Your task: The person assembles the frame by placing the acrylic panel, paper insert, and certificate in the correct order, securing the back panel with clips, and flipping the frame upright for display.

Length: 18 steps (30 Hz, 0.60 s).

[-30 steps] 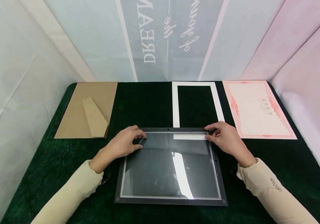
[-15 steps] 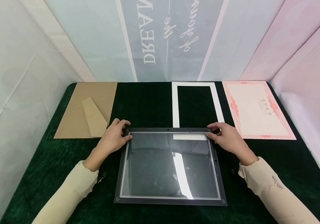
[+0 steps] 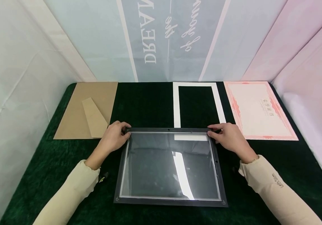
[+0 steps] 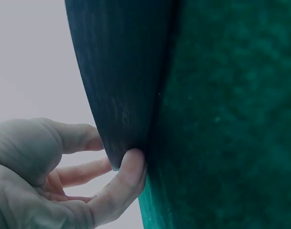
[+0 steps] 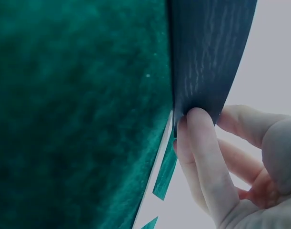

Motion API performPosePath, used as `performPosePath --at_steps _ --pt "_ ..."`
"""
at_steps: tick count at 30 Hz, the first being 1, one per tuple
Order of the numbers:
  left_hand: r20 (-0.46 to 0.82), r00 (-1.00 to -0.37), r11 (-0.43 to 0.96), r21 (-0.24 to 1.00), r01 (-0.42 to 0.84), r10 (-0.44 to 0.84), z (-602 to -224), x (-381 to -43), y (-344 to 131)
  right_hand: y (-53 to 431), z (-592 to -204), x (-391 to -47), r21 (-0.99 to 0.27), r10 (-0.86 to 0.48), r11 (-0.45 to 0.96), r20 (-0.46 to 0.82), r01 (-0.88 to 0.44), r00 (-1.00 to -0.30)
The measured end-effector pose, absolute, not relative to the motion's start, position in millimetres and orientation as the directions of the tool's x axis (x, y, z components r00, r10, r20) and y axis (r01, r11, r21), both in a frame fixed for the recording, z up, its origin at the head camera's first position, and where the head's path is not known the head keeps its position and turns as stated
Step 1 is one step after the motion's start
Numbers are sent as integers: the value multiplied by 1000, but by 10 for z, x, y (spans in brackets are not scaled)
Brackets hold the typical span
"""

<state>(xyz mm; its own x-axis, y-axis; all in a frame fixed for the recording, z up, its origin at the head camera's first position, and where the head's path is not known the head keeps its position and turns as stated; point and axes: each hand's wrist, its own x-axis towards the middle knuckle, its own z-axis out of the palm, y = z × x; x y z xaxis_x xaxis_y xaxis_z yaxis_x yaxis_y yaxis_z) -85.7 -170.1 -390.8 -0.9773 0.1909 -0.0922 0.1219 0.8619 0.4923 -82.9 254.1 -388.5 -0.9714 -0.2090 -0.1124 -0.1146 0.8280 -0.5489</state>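
A dark grey picture frame (image 3: 171, 202) with a clear pane lies on the green cloth, long side toward me; a bright streak of light reflects in the pane. At its far left corner my left hand (image 3: 111, 137) pinches the border between thumb and fingers. My right hand (image 3: 229, 137) grips the far right corner the same way. The left wrist view has the frame's side (image 4: 116, 86) with a fingertip pressed to its end. In the right wrist view, fingers (image 5: 202, 138) lie against the opposite side (image 5: 207, 57) at the corner.
A brown backing board (image 3: 104, 93) with a stand leg (image 3: 94, 118) lies at the back left. Behind the picture frame is a white mat (image 3: 176, 106), its near strip seen through the pane. A pink-bordered certificate (image 3: 252, 115) lies back right. A printed curtain (image 3: 161, 72) closes off the back.
My left hand has moved left from the far edge of the picture frame to its far left corner and taken hold there. The right hand has shifted slightly right at its corner.
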Motion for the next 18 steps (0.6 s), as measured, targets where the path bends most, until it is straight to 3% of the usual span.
performPosePath --at_steps 9,18 --pt "-88 -974 856 499 139 209 -3823 -1034 -1742 2488 -3818 -909 -571 -188 816 -112 -91 -976" --pt "-138 -968 860 497 117 211 -3879 -1059 -1746 2438 -3864 -945 -536 -183 842 -191 -54 -964"
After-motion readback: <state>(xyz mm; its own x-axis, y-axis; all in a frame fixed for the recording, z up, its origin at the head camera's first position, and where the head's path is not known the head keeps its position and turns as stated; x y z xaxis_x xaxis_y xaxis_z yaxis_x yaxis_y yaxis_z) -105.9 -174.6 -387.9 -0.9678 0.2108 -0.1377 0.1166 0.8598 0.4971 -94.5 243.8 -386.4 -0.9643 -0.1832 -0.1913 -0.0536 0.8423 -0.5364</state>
